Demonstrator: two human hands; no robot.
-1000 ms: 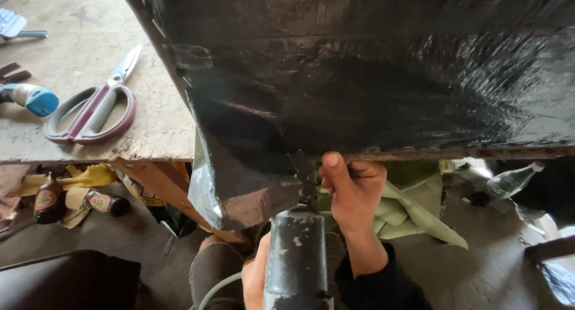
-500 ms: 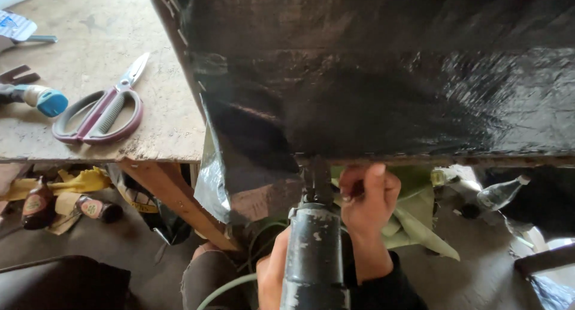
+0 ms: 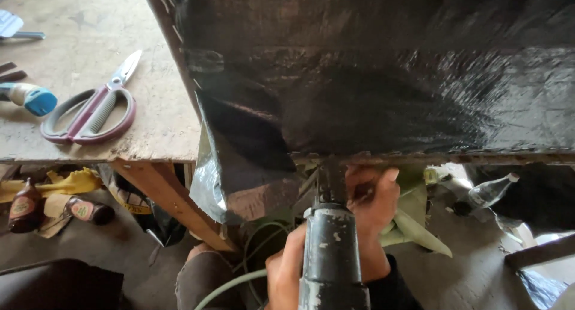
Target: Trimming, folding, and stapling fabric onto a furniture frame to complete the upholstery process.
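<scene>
A: Left hand?
B: Wrapped round the tool, its nose under the board's front edge.
A: Right hand?
B: Curled shut beside the nose, under the black sheet. Scissors lie far left.

On my wooden table, scissors lie right of a blue-capped tool; brown bottles lie beneath it.

We see a dark, paint-flecked metal staple gun, upright, its nose pressed against the front edge of a glossy black plastic sheet stretched over a board on the worktop, a loose corner hanging below the edge.
</scene>
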